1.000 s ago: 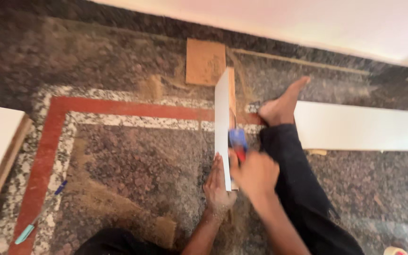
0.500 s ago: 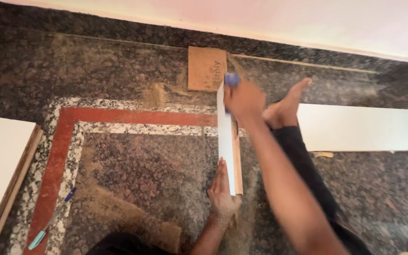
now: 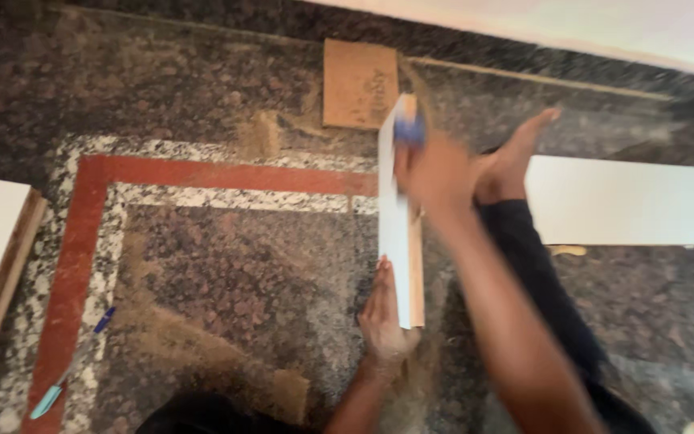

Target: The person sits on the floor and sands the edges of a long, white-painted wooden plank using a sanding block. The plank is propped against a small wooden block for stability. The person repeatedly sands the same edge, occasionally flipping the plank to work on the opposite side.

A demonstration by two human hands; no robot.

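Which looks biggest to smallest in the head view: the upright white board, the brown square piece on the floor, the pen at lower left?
1. Upright white board, steadied by the left hand, clearly largest.
2. Brown square piece, though it lies farther off.
3. Pen, thin, smallest.

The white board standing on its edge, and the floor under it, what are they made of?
The white board looks like wood or pressed wood with a smooth white coating: its bare edge shows pale tan. The left hand steadies it, and the right hand rubs a blurred blue thing along its top edge. The floor looks like polished speckled stone, maybe granite, with a red band and sawdust on it.
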